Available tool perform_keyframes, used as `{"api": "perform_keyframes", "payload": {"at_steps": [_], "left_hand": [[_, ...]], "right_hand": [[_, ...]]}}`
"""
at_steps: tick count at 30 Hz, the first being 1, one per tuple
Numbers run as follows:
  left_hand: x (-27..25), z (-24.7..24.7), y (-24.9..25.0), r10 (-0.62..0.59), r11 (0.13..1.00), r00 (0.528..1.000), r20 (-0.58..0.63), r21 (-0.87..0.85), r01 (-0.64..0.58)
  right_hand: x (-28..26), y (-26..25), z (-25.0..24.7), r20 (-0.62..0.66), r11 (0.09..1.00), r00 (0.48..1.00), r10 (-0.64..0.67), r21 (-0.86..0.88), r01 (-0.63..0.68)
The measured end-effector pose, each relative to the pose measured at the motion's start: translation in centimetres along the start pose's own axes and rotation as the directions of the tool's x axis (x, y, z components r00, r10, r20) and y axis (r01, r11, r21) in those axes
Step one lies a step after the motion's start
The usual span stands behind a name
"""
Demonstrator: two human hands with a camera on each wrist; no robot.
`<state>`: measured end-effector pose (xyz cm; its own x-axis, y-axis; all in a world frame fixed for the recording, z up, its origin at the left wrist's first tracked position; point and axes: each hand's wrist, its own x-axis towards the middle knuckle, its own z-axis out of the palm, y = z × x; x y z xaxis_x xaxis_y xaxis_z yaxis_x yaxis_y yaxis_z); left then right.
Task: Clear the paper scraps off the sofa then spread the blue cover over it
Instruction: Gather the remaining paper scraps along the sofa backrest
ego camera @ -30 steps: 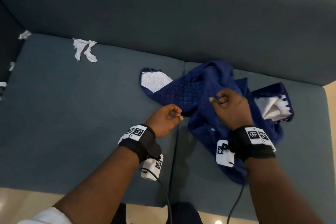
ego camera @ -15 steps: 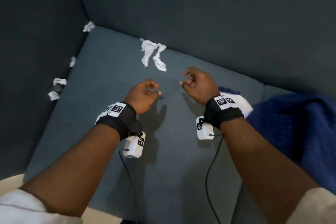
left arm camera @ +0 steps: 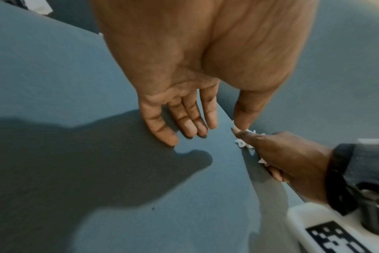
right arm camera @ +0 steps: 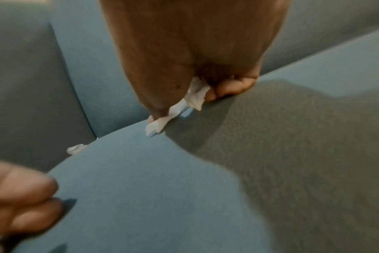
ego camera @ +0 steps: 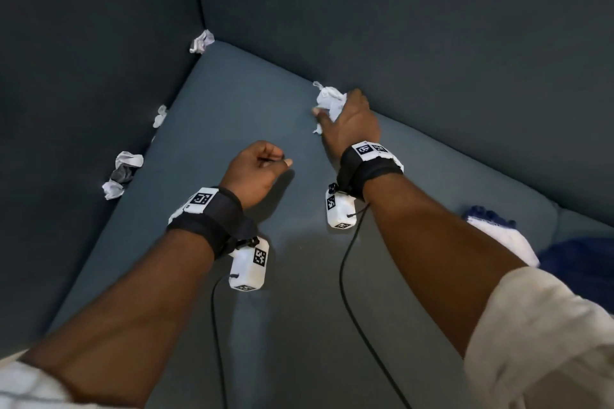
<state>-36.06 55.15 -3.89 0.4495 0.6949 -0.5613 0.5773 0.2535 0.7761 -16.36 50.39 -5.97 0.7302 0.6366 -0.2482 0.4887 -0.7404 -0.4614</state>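
Fingers (right arm camera: 231, 87) of the right hand (ego camera: 354, 124) clutch the paper scrap (ego camera: 330, 100).

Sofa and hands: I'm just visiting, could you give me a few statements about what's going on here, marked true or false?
The right hand grips a white paper wad. True.
The left hand holds paper too. False: it holds nothing.
A paper scrap lies in the back corner of the seat. True.
The blue cover is spread over the seat. False: it lies off to the right; the seat by the hands is uncovered.
Every scrap has been picked up. False: several scraps lie along the armrest.
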Motion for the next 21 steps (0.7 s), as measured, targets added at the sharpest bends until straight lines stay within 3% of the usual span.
{"api": "perform_keyframes", "payload": {"at_steps": [3,6,9,12,15,18,21], "left_hand": [[0.4,0.1,0.1,-0.004,0.999,1.0,-0.007,-0.052,0.003],[0.6,0.1,0.0,-0.016,0.997,1.0,-0.003,-0.075,0.016],[0.8,0.0,0.1,-0.017,0.993,0.999,-0.035,-0.116,0.012],[0.6,0.7,1.5,-0.036,0.962,0.998,-0.059,-0.273,0.018],[0.4,2.0,4.0,-0.047,0.905,0.999,0.028,-0.422,0.054],[0.8,3.6,6.0,-0.046,0.898,0.985,0.164,-0.425,0.113],[1.8,6.1,7.0,-0.031,0.908,0.968,0.249,-0.399,0.132]], "right_hand": [[0.4,0.6,0.0,-0.095,0.995,0.995,-0.037,0.088,0.046],[0.4,1.1,-0.3,-0.136,0.971,0.991,0.006,0.239,0.027],[-1.4,0.6,-1.6,-0.173,0.89,0.985,-0.007,0.447,0.085],[-4.8,0.9,-2.9,-0.161,0.807,0.986,-0.052,0.574,0.137],[-7.1,2.3,-3.2,-0.197,0.79,0.979,-0.042,0.594,0.153],[-7.7,3.4,-2.8,-0.206,0.813,0.978,-0.028,0.565,0.143],[-8.0,3.3,-3.3,-0.149,0.823,0.977,-0.155,0.527,0.211]]}}
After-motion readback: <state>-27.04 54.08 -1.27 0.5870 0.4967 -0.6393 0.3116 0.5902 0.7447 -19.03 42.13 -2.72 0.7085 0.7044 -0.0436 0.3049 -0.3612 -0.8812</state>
